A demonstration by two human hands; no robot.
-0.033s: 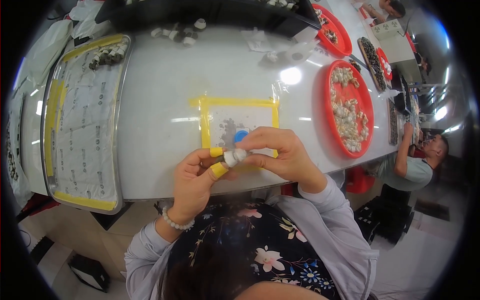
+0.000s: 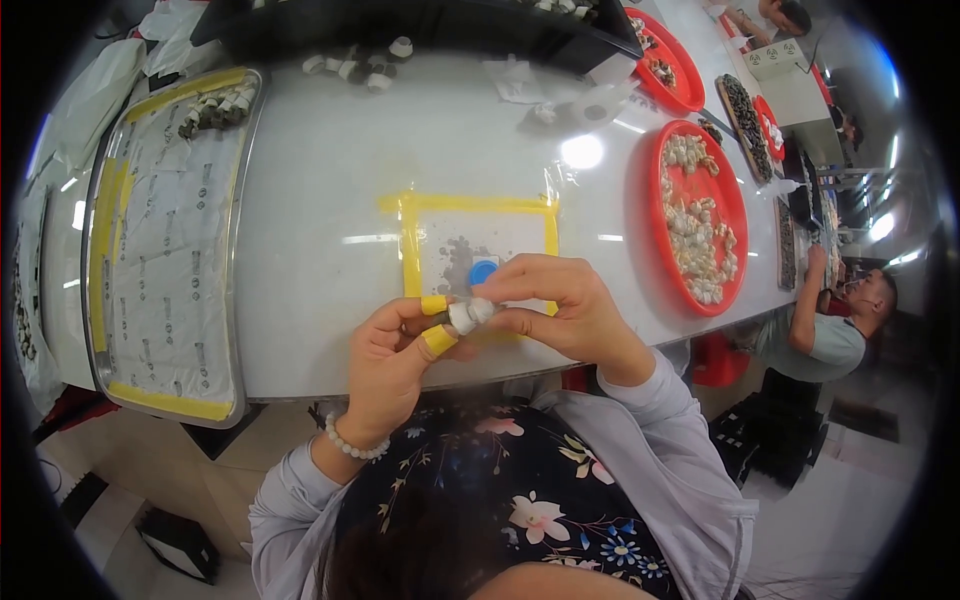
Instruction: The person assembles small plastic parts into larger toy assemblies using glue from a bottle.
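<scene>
Left hand [image 2: 392, 352], yellow-taped fingers [image 2: 437, 340], and right hand [image 2: 560, 305] both pinch a small white cylindrical part [image 2: 468, 315] above the white bench [image 2: 330, 200] edge. Just beyond: blue round cap [image 2: 483, 271] on yellow-taped square sheet [image 2: 480, 235]. Farther right, red oval tray [image 2: 735, 215] of pale pieces.

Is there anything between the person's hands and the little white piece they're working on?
No, nothing visible is in the way. The left hand, with yellow tape on its fingertips, and the right hand both already pinch the small white cylindrical piece between them, above the white table near the yellow-taped square and small blue round cap.
</scene>
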